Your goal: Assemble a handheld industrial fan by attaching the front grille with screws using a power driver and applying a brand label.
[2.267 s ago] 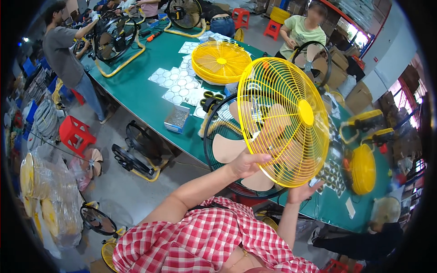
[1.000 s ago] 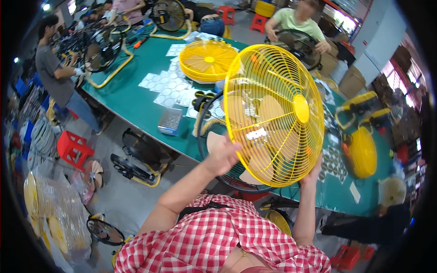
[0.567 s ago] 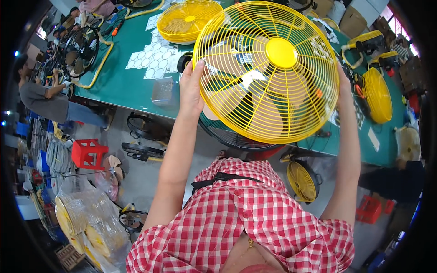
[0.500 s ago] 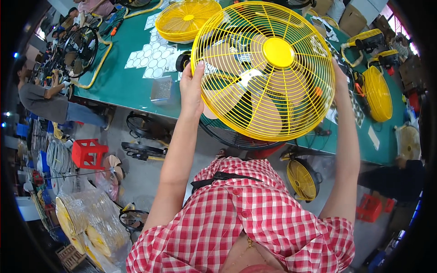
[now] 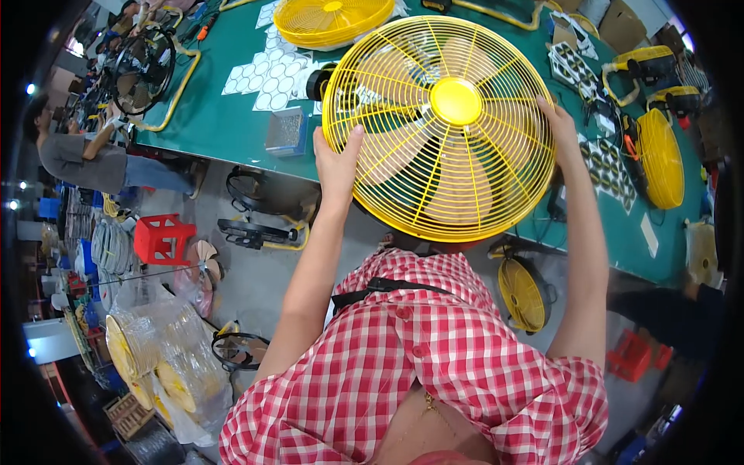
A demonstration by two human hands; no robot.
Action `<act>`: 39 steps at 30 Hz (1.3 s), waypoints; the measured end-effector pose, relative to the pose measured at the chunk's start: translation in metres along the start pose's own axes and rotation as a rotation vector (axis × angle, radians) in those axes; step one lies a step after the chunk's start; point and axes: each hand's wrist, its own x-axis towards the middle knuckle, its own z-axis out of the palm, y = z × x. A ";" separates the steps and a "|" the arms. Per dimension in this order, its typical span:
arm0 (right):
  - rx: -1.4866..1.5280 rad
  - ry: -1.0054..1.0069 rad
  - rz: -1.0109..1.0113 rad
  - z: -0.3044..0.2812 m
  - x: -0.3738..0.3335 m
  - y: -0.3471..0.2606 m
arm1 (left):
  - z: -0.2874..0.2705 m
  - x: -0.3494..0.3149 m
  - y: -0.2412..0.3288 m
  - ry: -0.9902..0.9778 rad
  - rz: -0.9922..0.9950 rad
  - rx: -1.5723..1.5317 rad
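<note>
A yellow wire fan grille (image 5: 456, 101) is lying over beige fan blades (image 5: 463, 186) at the near edge of the green counter (image 5: 225, 139); whether its rim is seating fully is hard to tell. The left hand (image 5: 338, 167) is grasping the rim at its left, thumb on top, and the right hand (image 5: 563, 132) is curling around the rim's right side. The grille is looking light for its breadth, stiff around the rim and probably springier across the thin wires, with smooth paint that may be slipping a little under bare skin. Opposite points on the rim are offering the best hold. Beyond, a small open box (image 5: 286, 132) and stacked yellow grilles (image 5: 335, 22) are resting on the counter.
</note>
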 end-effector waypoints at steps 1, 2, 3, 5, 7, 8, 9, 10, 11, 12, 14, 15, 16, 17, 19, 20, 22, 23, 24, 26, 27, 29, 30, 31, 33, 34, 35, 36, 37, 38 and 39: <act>-0.001 0.003 0.013 0.002 -0.004 -0.001 | 0.000 0.000 -0.003 0.039 0.001 0.044; -0.012 0.012 0.007 0.008 -0.007 -0.008 | -0.001 0.002 -0.007 0.047 0.011 0.089; -0.023 0.020 0.003 0.012 -0.008 -0.010 | -0.003 0.001 -0.009 0.046 0.001 0.095; -0.048 0.024 -0.002 0.012 -0.005 -0.005 | -0.002 0.002 -0.010 0.061 -0.009 0.130; -0.060 0.042 -0.002 0.012 -0.004 -0.002 | 0.002 0.003 -0.012 0.101 0.084 0.181; -0.059 0.046 -0.006 0.012 -0.003 -0.001 | 0.003 0.003 -0.009 0.095 0.097 0.186; -0.060 0.046 -0.001 0.011 -0.002 0.001 | 0.004 0.003 -0.009 0.090 0.110 0.190; -0.117 0.071 -0.041 0.011 -0.002 0.001 | 0.002 0.004 -0.011 0.084 0.161 0.292; -0.173 0.097 -0.083 0.011 -0.002 0.000 | 0.001 0.004 -0.012 0.086 0.162 0.290; -0.182 0.104 -0.083 0.012 -0.002 -0.003 | 0.000 0.004 -0.012 0.099 0.166 0.288; -0.198 0.096 -0.154 0.006 -0.007 -0.002 | 0.000 0.009 -0.009 0.083 0.204 0.309; -0.216 0.079 -0.214 0.003 -0.008 0.002 | -0.003 -0.002 -0.005 0.065 0.162 0.241; -0.268 0.125 -0.274 0.007 -0.006 0.004 | 0.002 -0.007 0.004 0.048 0.148 0.157; -0.319 0.176 -0.343 0.011 -0.007 0.014 | 0.001 -0.004 0.003 0.014 0.119 0.130; -0.225 0.122 -0.398 0.012 0.007 0.037 | -0.003 -0.003 -0.016 0.065 0.111 0.194; -0.238 0.118 -0.394 0.017 0.003 0.035 | -0.006 -0.006 -0.018 0.076 0.095 0.186; -0.237 0.095 -0.334 0.016 0.002 0.031 | -0.007 -0.008 -0.015 0.081 0.078 0.194; -0.220 0.069 -0.270 0.016 0.001 0.030 | -0.010 -0.011 -0.014 0.078 0.070 0.218; -0.268 0.103 -0.241 0.014 0.001 0.027 | -0.008 -0.010 -0.012 0.069 0.072 0.185; -0.301 0.089 -0.226 0.014 -0.002 0.010 | -0.009 -0.008 -0.018 0.077 0.075 0.159; -0.329 0.072 -0.201 0.014 -0.001 0.002 | -0.009 -0.007 -0.020 0.082 0.073 0.143; -0.351 0.064 -0.190 0.010 0.006 -0.005 | -0.005 -0.010 -0.013 0.081 0.060 0.135; -0.348 0.057 -0.205 0.011 0.009 -0.008 | -0.005 -0.012 -0.012 0.077 0.019 0.037; -0.343 0.054 -0.230 0.011 0.016 -0.013 | -0.002 -0.007 -0.010 0.073 -0.011 -0.067; -0.523 0.058 -0.206 0.011 0.025 -0.008 | -0.005 -0.005 -0.014 0.096 -0.012 -0.029; -0.442 -0.007 -0.179 0.013 0.026 -0.004 | -0.007 -0.006 -0.014 0.002 -0.089 -0.206; -0.360 -0.073 -0.151 0.014 0.028 -0.002 | -0.008 -0.006 -0.013 -0.093 -0.166 -0.382; -0.361 -0.075 -0.150 0.014 0.033 -0.004 | -0.005 -0.003 -0.014 -0.060 -0.217 -0.443; -0.412 -0.044 -0.183 0.017 0.033 -0.004 | -0.006 -0.005 -0.013 -0.046 -0.229 -0.434; -0.463 -0.014 -0.214 0.019 0.032 -0.003 | -0.006 -0.006 -0.010 -0.046 -0.228 -0.457; -0.464 -0.034 -0.199 0.018 0.031 -0.002 | -0.006 -0.008 -0.007 -0.044 -0.227 -0.479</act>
